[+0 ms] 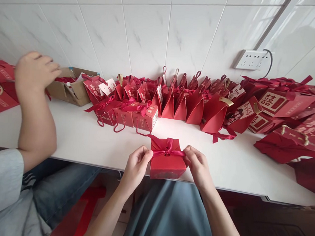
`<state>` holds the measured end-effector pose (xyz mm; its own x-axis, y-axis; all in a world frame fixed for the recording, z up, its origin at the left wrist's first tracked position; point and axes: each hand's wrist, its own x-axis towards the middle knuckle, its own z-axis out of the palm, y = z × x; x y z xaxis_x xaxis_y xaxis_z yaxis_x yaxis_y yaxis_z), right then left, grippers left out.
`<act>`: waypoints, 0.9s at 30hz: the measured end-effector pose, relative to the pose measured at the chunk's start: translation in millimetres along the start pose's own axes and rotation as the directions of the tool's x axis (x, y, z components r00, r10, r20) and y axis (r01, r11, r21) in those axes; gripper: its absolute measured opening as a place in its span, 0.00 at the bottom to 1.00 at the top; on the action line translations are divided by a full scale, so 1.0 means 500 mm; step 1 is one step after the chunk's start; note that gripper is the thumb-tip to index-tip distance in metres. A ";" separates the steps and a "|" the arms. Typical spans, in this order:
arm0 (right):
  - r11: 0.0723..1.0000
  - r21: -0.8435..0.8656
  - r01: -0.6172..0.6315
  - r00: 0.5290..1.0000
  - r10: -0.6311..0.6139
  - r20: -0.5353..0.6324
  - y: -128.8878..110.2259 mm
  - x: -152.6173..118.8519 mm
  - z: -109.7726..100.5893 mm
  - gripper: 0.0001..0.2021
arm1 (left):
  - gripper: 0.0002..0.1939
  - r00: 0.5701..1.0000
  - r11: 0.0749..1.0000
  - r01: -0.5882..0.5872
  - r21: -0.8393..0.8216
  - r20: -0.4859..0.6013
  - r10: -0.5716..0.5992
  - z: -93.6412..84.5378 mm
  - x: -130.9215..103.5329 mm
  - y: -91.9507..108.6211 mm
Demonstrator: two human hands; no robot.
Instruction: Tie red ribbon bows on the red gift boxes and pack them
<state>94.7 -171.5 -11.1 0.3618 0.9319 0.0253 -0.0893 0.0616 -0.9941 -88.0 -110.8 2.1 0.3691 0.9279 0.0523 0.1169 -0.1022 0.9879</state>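
In front of me, at the table's near edge, stands a red gift box (168, 169) with a dark red ribbon (169, 146) tied in a bow across its top. My left hand (138, 163) pinches the ribbon's left side between thumb and fingertips. On the other side, my right hand (197, 165) pinches the ribbon's right part near the box corner. The ribbon looks stretched between both hands, with the knot over the middle of the lid. Just beyond sit finished-looking small red boxes (144, 122) with bows and cord handles.
Rows of red triangular boxes (194, 108) line the tiled wall. More red boxes (285, 101) are piled at right, below a power strip (252, 60). A cardboard box (70, 93) stands at left, beside another person's raised arm (37, 110). The white table (99, 143) ends close to me.
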 end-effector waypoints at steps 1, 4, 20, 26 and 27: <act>0.999 -0.030 0.038 0.999 -0.039 -0.038 -0.001 0.002 -0.004 0.19 | 0.16 1.000 1.000 -0.001 0.000 -0.011 0.001 -0.002 -0.004 0.000; 0.986 -0.114 0.123 0.985 -0.135 -0.108 -0.002 0.014 -0.010 0.15 | 0.20 0.997 0.999 -0.035 0.033 -0.064 0.037 0.004 -0.020 -0.002; 0.990 -0.138 0.034 0.997 -0.044 -0.070 0.003 -0.026 -0.032 0.24 | 0.17 0.836 0.949 -0.198 0.245 -0.463 0.294 -0.104 0.018 -0.020; 0.958 -0.249 0.141 0.989 -0.129 0.065 0.002 0.011 0.003 0.17 | 0.21 0.944 0.977 -0.166 0.136 -0.266 0.198 -0.050 0.004 -0.015; 0.946 -0.285 0.151 0.986 -0.124 0.110 -0.004 0.014 0.009 0.17 | 0.21 0.956 0.979 -0.158 0.126 -0.229 0.184 -0.047 0.008 -0.017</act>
<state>93.1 -163.3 -8.7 0.2661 0.9505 0.1601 0.2350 0.0971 -0.9671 -109.2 -97.7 -2.4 0.1631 0.9502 0.2654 0.1725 -0.2923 0.9406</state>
